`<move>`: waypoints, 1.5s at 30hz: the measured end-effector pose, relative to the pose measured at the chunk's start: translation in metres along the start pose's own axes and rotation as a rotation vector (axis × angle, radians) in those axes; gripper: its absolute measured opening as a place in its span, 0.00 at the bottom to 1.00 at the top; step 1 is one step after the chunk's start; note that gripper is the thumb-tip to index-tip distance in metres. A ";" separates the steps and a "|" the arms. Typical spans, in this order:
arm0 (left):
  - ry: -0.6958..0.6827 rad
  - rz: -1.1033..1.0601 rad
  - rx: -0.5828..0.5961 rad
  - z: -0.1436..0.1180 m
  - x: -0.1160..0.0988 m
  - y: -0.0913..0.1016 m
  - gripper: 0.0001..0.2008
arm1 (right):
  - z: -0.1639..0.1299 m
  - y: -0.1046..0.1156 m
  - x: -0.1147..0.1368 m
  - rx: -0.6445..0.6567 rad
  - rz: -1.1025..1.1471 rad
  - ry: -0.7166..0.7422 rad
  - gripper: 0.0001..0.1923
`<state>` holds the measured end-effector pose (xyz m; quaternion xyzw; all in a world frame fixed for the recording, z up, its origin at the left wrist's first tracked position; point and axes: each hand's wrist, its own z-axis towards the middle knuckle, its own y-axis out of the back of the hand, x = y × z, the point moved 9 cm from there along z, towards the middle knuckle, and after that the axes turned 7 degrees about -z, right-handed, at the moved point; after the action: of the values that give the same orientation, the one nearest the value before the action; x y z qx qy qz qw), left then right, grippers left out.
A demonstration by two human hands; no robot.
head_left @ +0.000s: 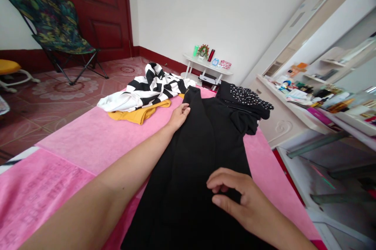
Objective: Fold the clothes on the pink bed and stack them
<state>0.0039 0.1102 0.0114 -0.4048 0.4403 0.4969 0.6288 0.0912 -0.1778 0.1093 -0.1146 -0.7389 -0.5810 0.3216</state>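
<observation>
A black long-sleeved garment lies spread lengthwise over the pink cover. One of its sleeves runs along the body, and the other is bunched at the right. My left hand rests on the garment's left edge near its far end, fingers stretched out over the cloth. Above the lower middle of the garment is my right hand; its fingers are bent, the thumb stands apart, and nothing is between them. The garment's near end runs out of view at the bottom.
Beyond my left hand lie a black-and-white patterned garment and a mustard-yellow one. Folded dark clothes are stacked at the far right. A cluttered dressing table borders the right side; a folding chair stands left.
</observation>
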 end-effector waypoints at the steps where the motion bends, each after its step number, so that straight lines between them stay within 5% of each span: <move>1: 0.000 0.004 0.000 0.000 -0.001 0.000 0.16 | 0.001 -0.003 -0.001 0.004 -0.033 0.000 0.12; 4: -0.007 0.021 0.000 -0.001 -0.004 -0.002 0.17 | 0.002 -0.022 0.013 0.188 -0.104 0.080 0.21; 7: -0.026 0.053 0.003 -0.003 -0.008 -0.005 0.17 | 0.014 -0.029 0.021 0.347 -0.040 0.115 0.12; 9: -0.051 0.082 0.006 -0.005 -0.012 -0.008 0.18 | 0.043 -0.008 0.012 0.168 -0.070 0.111 0.09; 12: -0.086 0.127 0.009 -0.007 -0.015 -0.011 0.19 | 0.086 0.035 -0.019 -0.367 -0.291 0.059 0.14; 14: -0.096 0.160 0.004 -0.007 -0.015 -0.011 0.19 | 0.108 0.035 -0.042 -0.505 -0.432 0.003 0.20; 18: -0.114 0.249 -0.012 0.004 -0.018 -0.012 0.21 | 0.132 -0.006 -0.063 -0.319 -0.566 0.046 0.26; 21: -0.189 0.307 0.008 0.017 -0.037 -0.021 0.23 | 0.129 -0.017 -0.060 -0.245 -0.573 0.081 0.27; 26: -0.595 0.722 0.304 0.023 -0.078 -0.071 0.13 | 0.127 -0.012 -0.057 -0.242 -0.558 0.068 0.27; 29: -0.620 0.929 0.396 0.034 -0.062 -0.082 0.17 | 0.128 -0.011 -0.059 -0.260 -0.548 0.065 0.27; 37: -0.275 1.080 0.437 0.086 0.018 -0.071 0.26 | 0.131 -0.012 -0.064 -0.269 -0.518 0.051 0.27; 45: -0.199 1.074 0.314 0.087 0.020 -0.073 0.24 | 0.129 -0.010 -0.063 -0.283 -0.499 0.036 0.27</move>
<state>0.0908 0.1848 0.0225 0.0228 0.5916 0.7112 0.3790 0.0900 -0.0475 0.0472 0.0374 -0.6501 -0.7414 0.1624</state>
